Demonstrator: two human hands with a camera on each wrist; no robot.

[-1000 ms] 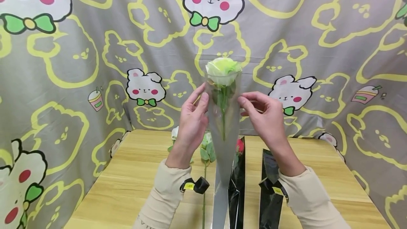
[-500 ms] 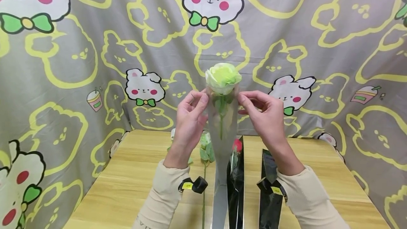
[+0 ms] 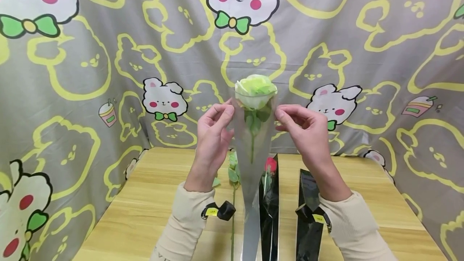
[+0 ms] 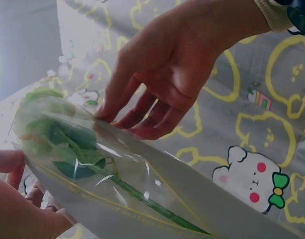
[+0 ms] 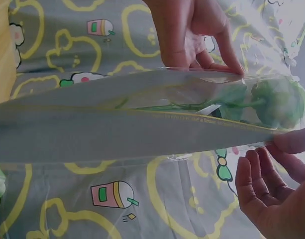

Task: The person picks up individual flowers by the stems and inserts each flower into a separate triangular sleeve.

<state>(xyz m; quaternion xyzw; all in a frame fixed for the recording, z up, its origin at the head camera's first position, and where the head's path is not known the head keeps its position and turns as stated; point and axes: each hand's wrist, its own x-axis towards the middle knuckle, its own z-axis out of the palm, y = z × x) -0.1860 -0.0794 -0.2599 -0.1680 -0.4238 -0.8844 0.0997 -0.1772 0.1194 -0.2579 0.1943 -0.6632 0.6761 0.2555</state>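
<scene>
A white-green artificial rose (image 3: 255,85) stands upright in a tall, tapering flower sleeve (image 3: 253,188), part clear and part grey, with its bloom at the sleeve's mouth. My left hand (image 3: 214,136) pinches the sleeve's left edge just below the bloom, thumb towards me. On the opposite edge, at about the same height, my right hand (image 3: 308,132) pinches with thumb and forefinger. The left wrist view shows the green stem (image 4: 142,199) ending inside the sleeve, beside a gold line with small lettering. Loosely bent, the other fingers of my right hand (image 5: 271,184) sit beside the sleeve.
On the wooden table (image 3: 145,204), a red rose (image 3: 270,166) lies in a black sleeve (image 3: 269,220) behind the held one. Another black sleeve (image 3: 308,220) lies to its right. A loose green stem (image 3: 233,212) with leaves lies left. A patterned curtain (image 3: 195,51) surrounds the table.
The bloom has come down slightly with the sleeve. My left hand has shifted a little left and my right hand a little right, and the sleeve's mouth looks wider than half a second ago.
</scene>
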